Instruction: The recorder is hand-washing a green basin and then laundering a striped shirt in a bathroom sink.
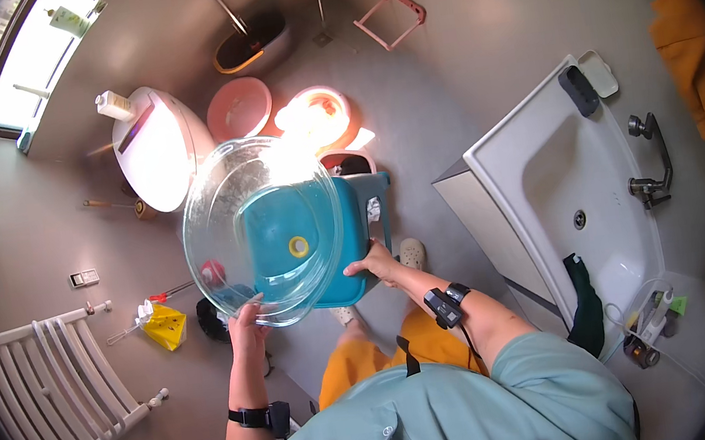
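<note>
My left hand (249, 321) grips the near rim of a large clear plastic basin (216, 200), which is tilted over a teal plastic stool (348, 247). The stool's top shows through the basin, with a yellow-rimmed hole (298, 247) in it. At the stool's right edge is my right hand (379, 263), its thumb on top and its other fingers hidden below the edge. Just beyond the stool, a pink container (357, 152) with dark contents shows partly.
A toilet (153, 158) stands at the far left, beside a pink basin (240, 108) and a sunlit pink tub (338, 103). To the right is a white washbasin (549, 156) with a dark green cloth (585, 310) over its edge. A radiator (63, 387) lines the left wall; a mop bucket (262, 49) is farther back.
</note>
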The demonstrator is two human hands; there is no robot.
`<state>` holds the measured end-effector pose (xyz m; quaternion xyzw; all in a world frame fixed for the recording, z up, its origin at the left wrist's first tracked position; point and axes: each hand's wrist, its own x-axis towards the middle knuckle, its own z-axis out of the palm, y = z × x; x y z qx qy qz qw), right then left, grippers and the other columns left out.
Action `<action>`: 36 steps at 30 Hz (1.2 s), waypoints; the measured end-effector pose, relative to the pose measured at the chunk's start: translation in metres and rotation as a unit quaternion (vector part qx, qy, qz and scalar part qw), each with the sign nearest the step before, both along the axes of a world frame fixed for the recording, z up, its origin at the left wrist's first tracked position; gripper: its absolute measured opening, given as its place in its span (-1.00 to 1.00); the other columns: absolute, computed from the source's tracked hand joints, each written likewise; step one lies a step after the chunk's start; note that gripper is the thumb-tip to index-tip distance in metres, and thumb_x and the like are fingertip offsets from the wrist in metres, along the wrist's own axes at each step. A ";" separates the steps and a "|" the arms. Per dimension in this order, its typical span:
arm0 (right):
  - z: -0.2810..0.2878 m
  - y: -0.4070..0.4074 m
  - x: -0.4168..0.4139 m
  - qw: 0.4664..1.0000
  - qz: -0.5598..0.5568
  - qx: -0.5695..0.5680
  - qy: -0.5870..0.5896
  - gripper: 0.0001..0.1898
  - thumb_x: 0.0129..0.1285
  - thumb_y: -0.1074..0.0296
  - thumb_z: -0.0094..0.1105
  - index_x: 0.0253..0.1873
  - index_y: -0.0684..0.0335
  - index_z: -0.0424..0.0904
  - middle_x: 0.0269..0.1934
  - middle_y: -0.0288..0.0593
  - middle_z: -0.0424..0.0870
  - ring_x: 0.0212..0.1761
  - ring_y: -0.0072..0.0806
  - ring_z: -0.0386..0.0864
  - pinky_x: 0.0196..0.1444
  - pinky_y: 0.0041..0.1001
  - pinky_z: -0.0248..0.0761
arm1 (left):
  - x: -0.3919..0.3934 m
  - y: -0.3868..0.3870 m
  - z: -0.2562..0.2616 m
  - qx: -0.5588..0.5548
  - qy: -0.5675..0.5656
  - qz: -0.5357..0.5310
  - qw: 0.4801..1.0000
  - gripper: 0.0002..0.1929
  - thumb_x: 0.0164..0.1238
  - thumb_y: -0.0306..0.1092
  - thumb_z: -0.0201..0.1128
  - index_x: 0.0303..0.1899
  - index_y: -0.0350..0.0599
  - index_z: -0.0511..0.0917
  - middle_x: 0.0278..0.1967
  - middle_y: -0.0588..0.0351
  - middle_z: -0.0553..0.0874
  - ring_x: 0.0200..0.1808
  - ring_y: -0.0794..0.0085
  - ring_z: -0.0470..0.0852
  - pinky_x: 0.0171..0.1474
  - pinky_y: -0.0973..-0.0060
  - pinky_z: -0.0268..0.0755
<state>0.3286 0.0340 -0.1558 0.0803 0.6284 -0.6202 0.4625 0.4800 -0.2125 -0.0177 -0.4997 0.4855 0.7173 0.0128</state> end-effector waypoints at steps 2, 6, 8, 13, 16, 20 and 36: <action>-0.005 0.010 -0.032 0.996 -0.051 -0.007 0.069 -0.17 -0.33 0.37 0.56 0.16 0.40 0.36 0.02 -0.04 0.54 0.08 -0.26 0.50 0.20 -0.37 0.36 | -0.041 0.016 -0.003 0.003 0.024 -0.006 1.000 -0.58 0.20 -0.37 0.06 0.04 -0.48 0.48 -0.37 -0.04 0.70 -0.49 0.54 0.58 -0.49 0.67 0.42; 0.007 0.024 -0.101 0.990 -0.120 -0.043 0.058 -0.21 -0.29 0.40 0.50 0.16 0.37 0.35 0.00 -0.04 0.55 0.07 -0.27 0.51 0.15 -0.34 0.38 | -0.127 0.048 -0.003 0.022 0.068 0.002 0.997 -0.65 0.22 -0.39 0.09 -0.03 -0.43 0.54 -0.43 0.11 0.63 -0.51 0.57 0.55 -0.47 0.61 0.48; 0.032 0.029 -0.132 0.983 -0.181 -0.004 0.020 -0.30 -0.34 0.38 0.55 0.06 0.37 0.50 -0.07 -0.09 0.63 -0.01 -0.30 0.57 0.13 -0.41 0.39 | -0.165 0.059 -0.007 0.023 0.080 0.003 0.997 -0.68 0.23 -0.39 0.11 -0.05 -0.41 0.56 -0.44 0.14 0.60 -0.51 0.57 0.55 -0.46 0.59 0.50; 0.004 0.045 -0.202 0.959 -0.283 -0.030 -0.011 -0.31 -0.31 0.40 0.54 0.04 0.43 0.48 -0.08 -0.05 0.62 -0.04 -0.31 0.57 0.07 -0.39 0.41 | -0.261 0.086 -0.017 0.047 0.120 -0.033 0.991 -0.69 0.26 -0.39 0.12 -0.04 -0.41 0.55 -0.37 0.08 0.65 -0.47 0.52 0.61 -0.42 0.55 0.53; -0.046 0.042 -0.234 0.921 -0.390 -0.015 0.001 -0.24 -0.31 0.36 0.55 0.11 0.42 0.41 -0.03 -0.03 0.58 -0.01 -0.26 0.52 0.04 -0.32 0.40 | -0.307 0.088 -0.034 0.052 0.126 -0.062 0.989 -0.68 0.26 -0.40 0.11 -0.03 -0.43 0.54 -0.33 0.04 0.67 -0.43 0.47 0.65 -0.41 0.54 0.54; -0.091 0.022 -0.269 0.868 -0.491 0.066 -0.018 -0.42 -0.14 0.13 0.46 0.05 0.16 0.53 -0.05 -0.07 0.61 0.10 0.04 0.48 -0.17 0.42 0.28 | -0.351 0.084 -0.048 0.054 0.121 -0.095 0.987 -0.66 0.25 -0.40 0.11 -0.03 -0.50 0.51 -0.31 -0.02 0.66 -0.42 0.44 0.66 -0.41 0.54 0.57; -0.208 0.039 -0.351 0.768 -0.629 -0.110 -0.049 -0.85 -0.06 0.49 0.39 -0.37 0.30 0.58 -0.58 -0.26 0.54 -0.74 -0.47 0.42 -0.79 -0.49 0.12 | -0.430 0.084 -0.131 0.043 0.062 -0.182 0.980 -0.66 0.34 -0.38 0.05 0.01 -0.48 0.52 -0.26 0.00 0.64 -0.43 0.53 0.57 -0.36 0.62 0.51</action>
